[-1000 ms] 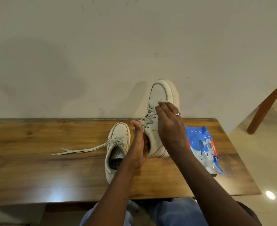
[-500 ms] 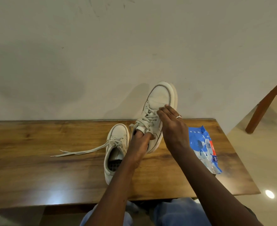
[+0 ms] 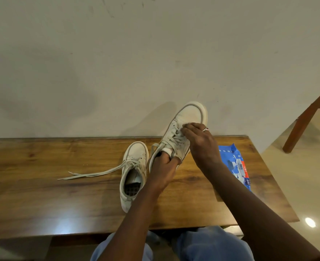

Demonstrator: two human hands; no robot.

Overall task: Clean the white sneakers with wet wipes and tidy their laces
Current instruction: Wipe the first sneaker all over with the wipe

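My left hand grips the heel opening of a white sneaker, thumb and fingers curled round its collar and tongue. It holds the shoe tilted up, toe toward the wall. My right hand, with a ring on one finger, lies over the shoe's upper, and its curled fingertips pinch the laces. Whether a wipe is under those fingers is hidden. The second white sneaker lies on the wooden table just left of my left hand. Its loose laces trail to the left.
A blue pack of wet wipes lies on the table's right part, beside my right forearm. The wall stands right behind the table. A wooden chair leg rises from the floor at the far right. My knees in blue jeans sit under the front edge.
The held sneaker has tipped more to the right and its heel has come up off the table. My right hand has slid from the toe box down onto the laces.
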